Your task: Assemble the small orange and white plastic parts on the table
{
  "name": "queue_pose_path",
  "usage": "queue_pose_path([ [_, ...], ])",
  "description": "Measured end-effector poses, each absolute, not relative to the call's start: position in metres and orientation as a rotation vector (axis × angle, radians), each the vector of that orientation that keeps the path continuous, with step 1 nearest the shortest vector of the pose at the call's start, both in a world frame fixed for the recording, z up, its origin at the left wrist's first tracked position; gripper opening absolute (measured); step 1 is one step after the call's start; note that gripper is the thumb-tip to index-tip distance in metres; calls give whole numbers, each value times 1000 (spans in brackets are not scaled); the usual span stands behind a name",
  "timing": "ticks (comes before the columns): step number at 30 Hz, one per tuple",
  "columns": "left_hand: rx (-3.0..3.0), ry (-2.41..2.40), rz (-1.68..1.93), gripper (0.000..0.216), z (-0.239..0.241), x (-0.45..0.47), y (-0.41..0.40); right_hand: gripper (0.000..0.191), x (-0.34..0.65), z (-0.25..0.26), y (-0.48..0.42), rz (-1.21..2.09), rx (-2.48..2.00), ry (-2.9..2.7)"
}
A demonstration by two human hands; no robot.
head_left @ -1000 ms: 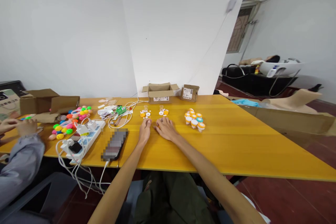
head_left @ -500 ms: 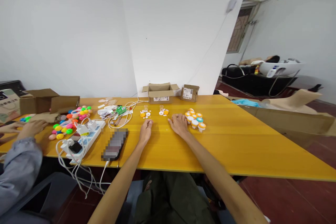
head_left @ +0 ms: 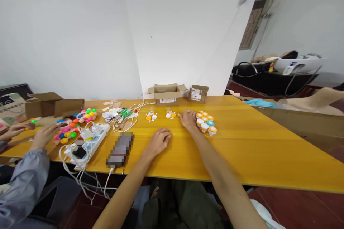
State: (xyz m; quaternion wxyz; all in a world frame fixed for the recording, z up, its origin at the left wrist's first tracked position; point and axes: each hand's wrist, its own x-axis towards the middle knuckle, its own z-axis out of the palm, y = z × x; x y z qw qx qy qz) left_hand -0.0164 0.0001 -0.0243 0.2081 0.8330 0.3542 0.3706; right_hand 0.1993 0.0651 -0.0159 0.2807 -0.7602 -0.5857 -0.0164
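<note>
My left hand (head_left: 159, 141) rests palm down on the yellow table (head_left: 242, 150), its fingers loosely bent and nothing visible in them. Farther forward, my right hand (head_left: 189, 118) lies with thumb and fingers apart, just left of a cluster of small clear cups with white, orange and teal tops (head_left: 204, 126). Beyond my hands are two small groups of loose parts. The left group has an orange piece (head_left: 148, 117) and a white disc (head_left: 154, 117); the right one has another orange piece (head_left: 173, 115) beside a clear cup (head_left: 168, 109).
Against the wall stand an open cardboard box (head_left: 166, 100) and a smaller carton (head_left: 198, 94). To my left are a phone (head_left: 120, 150), a power strip (head_left: 94, 143) with trailing cables, and colourful balls (head_left: 72, 125). Another person's hands (head_left: 44, 136) work at the far left.
My left hand has moved right and nearer to me, its fingers loosening from a closed shape. My right hand has shifted slightly forward beside the cups. The view has turned a little left.
</note>
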Motion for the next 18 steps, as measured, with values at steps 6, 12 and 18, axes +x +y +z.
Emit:
queue_pose_path([
  [6, 2522, 956, 870, 36, -38, -6, -7, 47, 208, -19, 84, -2, -2044, -1519],
  [12, 2595, 925, 784, 48, -36, 4, -7, 49, 211, -18, 95, -16, -2028, -1505],
  [18, 2634, 989, 675, 52, -32, 12, -12, 45, 207, -7, 92, -13, -2087, -1495],
])
